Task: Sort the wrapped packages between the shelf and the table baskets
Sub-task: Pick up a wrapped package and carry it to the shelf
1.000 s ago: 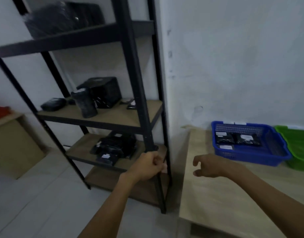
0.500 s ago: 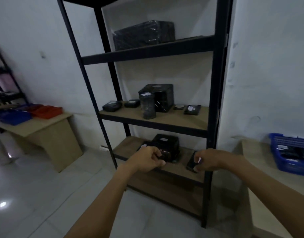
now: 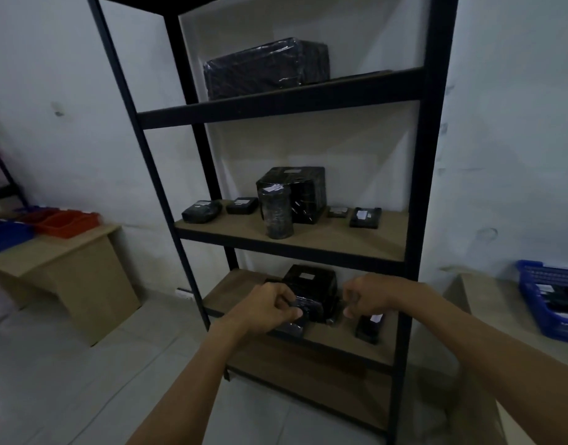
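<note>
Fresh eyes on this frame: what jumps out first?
A tall black shelf rack fills the middle: a big wrapped package on its upper board, a wrapped cylinder on the middle one. The left hand and right hand, fingers curled, are at the small packages on the lower board; whether the left grips one is unclear. A blue basket sits far right.

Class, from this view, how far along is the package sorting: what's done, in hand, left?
Done: some packages lie in the blue basket. In hand: the left hand grips a small package on the lower shelf; the right hand is curled, empty. Left: middle-shelf packages and the large top package.
</note>
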Action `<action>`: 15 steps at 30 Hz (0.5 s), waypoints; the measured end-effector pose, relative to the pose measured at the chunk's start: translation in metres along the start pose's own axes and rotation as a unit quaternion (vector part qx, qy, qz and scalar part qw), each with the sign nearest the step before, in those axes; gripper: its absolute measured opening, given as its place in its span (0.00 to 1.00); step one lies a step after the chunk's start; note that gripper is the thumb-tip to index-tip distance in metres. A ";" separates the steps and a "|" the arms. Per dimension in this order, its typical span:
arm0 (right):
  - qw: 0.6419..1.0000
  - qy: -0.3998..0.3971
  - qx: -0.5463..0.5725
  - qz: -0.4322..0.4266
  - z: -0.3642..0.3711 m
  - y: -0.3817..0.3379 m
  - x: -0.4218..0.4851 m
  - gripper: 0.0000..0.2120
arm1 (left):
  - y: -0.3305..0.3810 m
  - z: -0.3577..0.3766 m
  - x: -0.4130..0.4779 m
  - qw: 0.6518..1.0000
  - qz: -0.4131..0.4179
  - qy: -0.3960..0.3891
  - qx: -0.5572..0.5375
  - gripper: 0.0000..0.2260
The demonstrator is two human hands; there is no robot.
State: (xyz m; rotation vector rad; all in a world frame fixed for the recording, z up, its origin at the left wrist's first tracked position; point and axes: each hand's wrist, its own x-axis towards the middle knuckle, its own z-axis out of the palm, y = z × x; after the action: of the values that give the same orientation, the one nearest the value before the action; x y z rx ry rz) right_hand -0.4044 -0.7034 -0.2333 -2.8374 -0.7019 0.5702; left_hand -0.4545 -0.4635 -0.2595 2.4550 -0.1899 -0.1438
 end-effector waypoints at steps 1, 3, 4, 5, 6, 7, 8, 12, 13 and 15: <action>1.000 0.001 0.007 0.000 -0.003 0.006 0.008 0.16 | -0.001 -0.001 0.011 1.000 0.002 -0.004 0.000 0.13; 1.000 0.000 0.011 0.005 -0.009 0.019 0.023 0.15 | 0.000 -0.004 0.034 1.000 0.008 -0.001 0.004 0.15; 1.000 -0.001 0.010 0.010 -0.011 0.026 0.030 0.15 | 0.000 -0.005 0.045 1.000 0.010 -0.001 0.006 0.16; 1.000 0.000 0.009 0.014 -0.012 0.033 0.038 0.15 | 0.002 -0.006 0.055 1.000 0.011 -0.004 0.005 0.15; 1.000 0.002 0.005 0.014 -0.015 0.038 0.044 0.15 | 0.004 -0.007 0.065 1.000 0.013 -0.007 -0.001 0.15; 1.000 0.005 0.002 0.014 -0.017 0.043 0.050 0.16 | 0.005 -0.007 0.073 1.000 0.015 -0.012 -0.010 0.14; 1.000 0.007 0.000 0.016 -0.020 0.046 0.055 0.16 | 0.005 -0.006 0.082 1.000 0.015 -0.019 -0.019 0.14; 0.999 0.023 0.008 0.026 -0.036 0.057 0.073 0.15 | 0.004 -0.007 0.114 0.999 0.020 -0.043 -0.024 0.13; 0.999 0.036 0.010 0.026 -0.043 0.057 0.077 0.15 | 0.005 -0.011 0.124 0.999 0.025 -0.041 -0.019 0.13; 0.998 0.063 -0.001 0.024 -0.067 0.055 0.082 0.16 | 0.014 -0.027 0.144 0.998 0.048 -0.028 -0.006 0.12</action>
State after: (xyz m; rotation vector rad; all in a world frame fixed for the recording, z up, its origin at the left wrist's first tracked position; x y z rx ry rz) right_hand -0.2882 -0.7167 -0.2120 -2.8683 -0.6155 0.3938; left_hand -0.3107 -0.4825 -0.2379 2.4251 -0.3299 -0.1704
